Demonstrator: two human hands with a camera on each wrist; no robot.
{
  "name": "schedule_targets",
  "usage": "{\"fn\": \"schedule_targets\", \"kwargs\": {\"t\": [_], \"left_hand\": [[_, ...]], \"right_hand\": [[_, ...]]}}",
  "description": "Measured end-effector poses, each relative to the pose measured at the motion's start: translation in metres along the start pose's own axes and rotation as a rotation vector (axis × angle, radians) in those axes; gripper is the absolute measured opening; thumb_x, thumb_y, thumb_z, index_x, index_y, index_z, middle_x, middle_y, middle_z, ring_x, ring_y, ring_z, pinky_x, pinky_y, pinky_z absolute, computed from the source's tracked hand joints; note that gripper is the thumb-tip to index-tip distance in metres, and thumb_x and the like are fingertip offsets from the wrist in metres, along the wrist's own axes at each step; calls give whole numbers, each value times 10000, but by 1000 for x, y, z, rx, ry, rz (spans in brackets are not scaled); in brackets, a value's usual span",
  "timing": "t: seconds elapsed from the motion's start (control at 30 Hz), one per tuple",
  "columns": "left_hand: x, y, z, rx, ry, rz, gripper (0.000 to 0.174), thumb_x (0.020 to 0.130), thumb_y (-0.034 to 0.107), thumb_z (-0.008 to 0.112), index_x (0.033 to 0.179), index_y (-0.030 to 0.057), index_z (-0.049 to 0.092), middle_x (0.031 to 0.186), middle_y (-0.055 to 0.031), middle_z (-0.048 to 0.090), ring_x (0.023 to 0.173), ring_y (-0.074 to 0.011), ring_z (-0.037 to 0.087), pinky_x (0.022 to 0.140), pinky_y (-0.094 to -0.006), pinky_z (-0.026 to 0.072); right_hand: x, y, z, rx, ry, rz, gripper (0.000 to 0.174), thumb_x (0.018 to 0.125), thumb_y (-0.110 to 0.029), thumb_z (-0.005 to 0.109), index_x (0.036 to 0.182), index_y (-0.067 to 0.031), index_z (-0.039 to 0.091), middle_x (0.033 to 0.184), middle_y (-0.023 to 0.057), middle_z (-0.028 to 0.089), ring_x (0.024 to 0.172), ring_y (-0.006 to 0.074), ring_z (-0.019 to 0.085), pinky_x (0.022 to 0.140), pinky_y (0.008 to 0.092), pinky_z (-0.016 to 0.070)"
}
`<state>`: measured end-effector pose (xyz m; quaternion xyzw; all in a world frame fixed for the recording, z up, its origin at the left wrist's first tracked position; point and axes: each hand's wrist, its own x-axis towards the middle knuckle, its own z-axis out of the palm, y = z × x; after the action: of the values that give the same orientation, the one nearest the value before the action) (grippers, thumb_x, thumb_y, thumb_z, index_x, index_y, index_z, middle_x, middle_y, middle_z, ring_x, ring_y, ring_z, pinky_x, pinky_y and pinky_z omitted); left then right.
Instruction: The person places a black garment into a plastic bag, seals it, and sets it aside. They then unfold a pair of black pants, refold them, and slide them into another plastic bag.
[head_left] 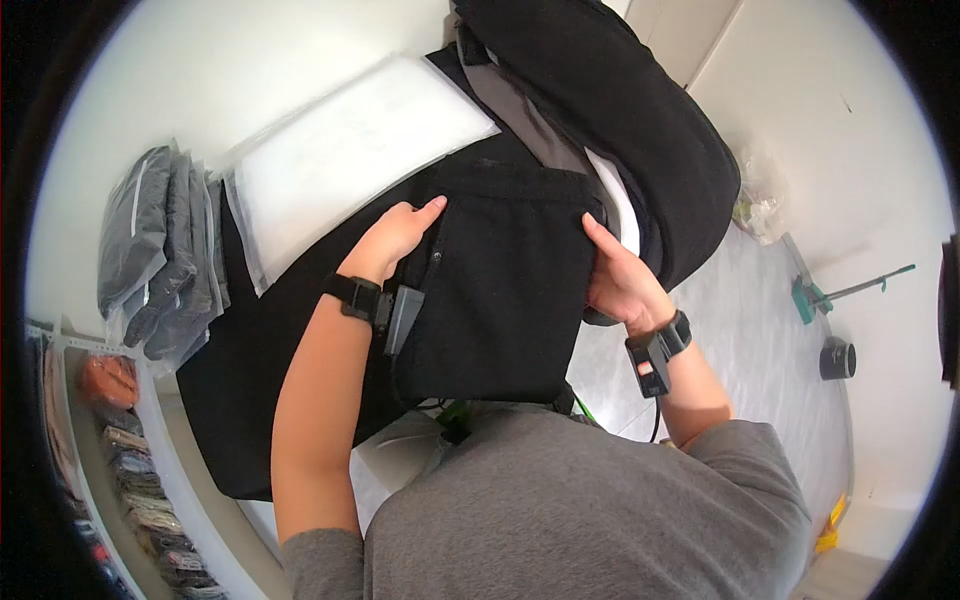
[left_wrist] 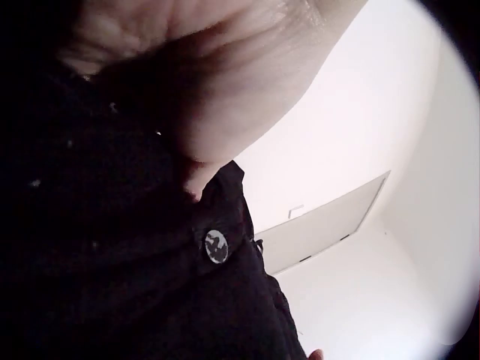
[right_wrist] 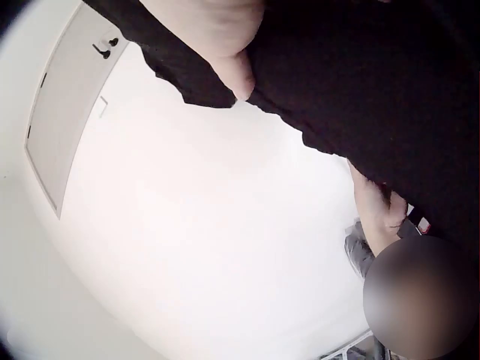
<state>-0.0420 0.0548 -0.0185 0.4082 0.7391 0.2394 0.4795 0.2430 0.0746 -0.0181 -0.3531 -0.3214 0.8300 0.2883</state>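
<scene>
A folded black garment (head_left: 510,290) with a broad waistband, looking like trousers, is held up in front of the person's chest. My left hand (head_left: 398,235) grips its left edge near the waistband, thumb on top and fingers hidden beneath. On the opposite edge my right hand (head_left: 625,280) holds the cloth, its thumb also on the upper side. Close to the left thumb in the left wrist view, a small round light badge (left_wrist: 217,247) shows on the dark fabric. The right wrist view has the garment's edge (right_wrist: 300,131) running below the right thumb.
Beyond the hands lies a stack of clear plastic bags (head_left: 360,150) on a black-covered surface (head_left: 260,400). Bagged dark clothes (head_left: 150,230) stand at the left, above a shelf of folded clothes (head_left: 145,480). A large black bundle (head_left: 640,130) bulges at the right. A green dustpan (head_left: 805,298) is on the floor.
</scene>
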Motion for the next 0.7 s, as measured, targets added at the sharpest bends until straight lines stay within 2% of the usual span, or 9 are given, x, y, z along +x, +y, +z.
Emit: {"fn": "schedule_targets", "kwargs": {"t": [0.07,0.17,0.23,0.3,0.37,0.47,0.5,0.57,0.7], "left_hand": [[-7,7,5,-111,24,-19,747,885,497,538,1289,-118,410,1351,-294,405,1256,-349,416,1027,-400,332],[-22,18,1,-305,-64,-91,732,869,495,567,1300,-79,428,1373,-246,407,1257,-340,414,1044,-403,311],[-26,13,-6,-603,-267,-28,672,827,446,652,1254,-45,486,1284,-192,510,1134,-302,523,951,-407,427],[-17,1,-7,-681,-264,33,623,824,408,671,1219,-46,510,1222,-180,552,1073,-277,559,905,-394,467],[-44,18,-8,-725,-246,106,701,822,378,680,1303,-52,406,1292,-183,493,1129,-253,523,954,-354,432],[-40,0,-4,-529,78,286,671,830,278,681,1308,-72,367,1225,-154,518,1114,-217,512,982,-308,388],[-39,-4,-5,-528,83,291,671,830,278,681,1308,-72,367,1225,-154,518,1114,-217,512,982,-308,388],[-50,-6,-5,-758,-163,405,658,825,253,684,1293,-84,368,1176,-138,531,1092,-210,513,974,-305,387],[-71,-3,5,-689,91,573,358,829,151,656,1095,-36,506,1012,-70,552,939,-126,516,871,-260,419]], "right_hand": [[0,-10,14,44,64,52,722,845,-451,626,1373,-28,377,1397,147,407,1255,290,407,1032,433,317],[20,-8,6,132,25,76,572,848,-374,631,1280,-26,490,1280,141,524,1141,277,507,983,416,374],[23,-7,3,140,26,55,508,848,-337,625,1230,-19,524,1212,136,564,1078,265,542,950,406,404],[21,-5,4,149,23,36,445,847,-301,619,1180,-11,559,1143,131,605,1016,254,576,918,395,434],[19,-3,4,216,20,19,422,844,-275,609,1152,10,566,1098,133,621,981,249,592,891,376,459],[23,4,-11,275,-74,27,407,841,-276,610,1142,-3,585,1097,137,631,969,267,605,889,381,469],[23,6,-13,308,-152,34,405,843,-275,606,1140,0,585,1093,138,632,968,269,605,888,382,470],[20,6,-9,298,-169,-11,424,847,-294,601,1147,5,577,1106,148,625,981,271,601,894,380,469],[16,7,-6,319,-181,-55,506,854,-379,603,1185,2,558,1158,156,606,1027,281,586,921,383,456]]}}
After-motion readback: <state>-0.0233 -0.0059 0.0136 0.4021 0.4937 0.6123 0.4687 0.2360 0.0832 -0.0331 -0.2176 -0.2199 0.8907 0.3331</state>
